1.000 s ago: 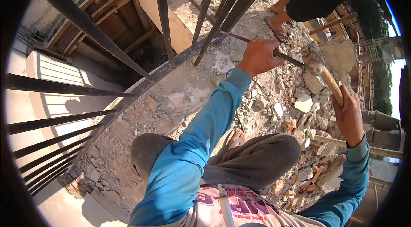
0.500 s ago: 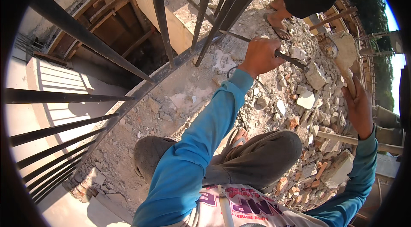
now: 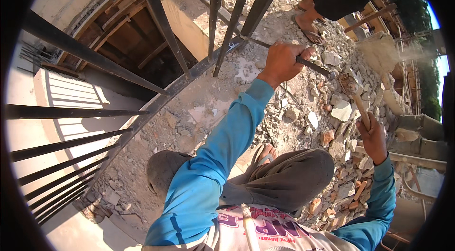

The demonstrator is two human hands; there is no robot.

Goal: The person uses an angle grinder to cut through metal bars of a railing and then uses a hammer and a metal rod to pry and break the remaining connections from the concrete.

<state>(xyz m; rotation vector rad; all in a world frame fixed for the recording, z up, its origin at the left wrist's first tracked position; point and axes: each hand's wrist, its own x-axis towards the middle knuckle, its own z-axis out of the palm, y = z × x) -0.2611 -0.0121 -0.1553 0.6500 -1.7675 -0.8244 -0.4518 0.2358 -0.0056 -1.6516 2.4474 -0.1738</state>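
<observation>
With the left hand point(image 3: 283, 63) I am gripping a dark metal rod point(image 3: 313, 67), the fist standing narrow around it and the back of the hand facing the head camera. The rod is slanting just right of the black railing point(image 3: 180, 85), its thin end appearing to meet the foot of one upright, its thicker end pointing down and away from the railing. The left arm, in a blue sleeve point(image 3: 232, 125), is reaching along the railing's right side, nearly straight. With the right hand point(image 3: 373, 138), farther right of the railing, I am holding a hammer point(image 3: 350, 84) by its wooden handle, the fingers curling around it and the elbow bending outward below. The hammer's head is sitting just beside the rod's thick end, on the side away from the railing; I cannot tell whether they are touching. Broken rubble point(image 3: 340, 110) is covering the ground right of the railing. Right of the railing's upper end, another person's sandalled feet point(image 3: 310, 28) are standing on the debris
</observation>
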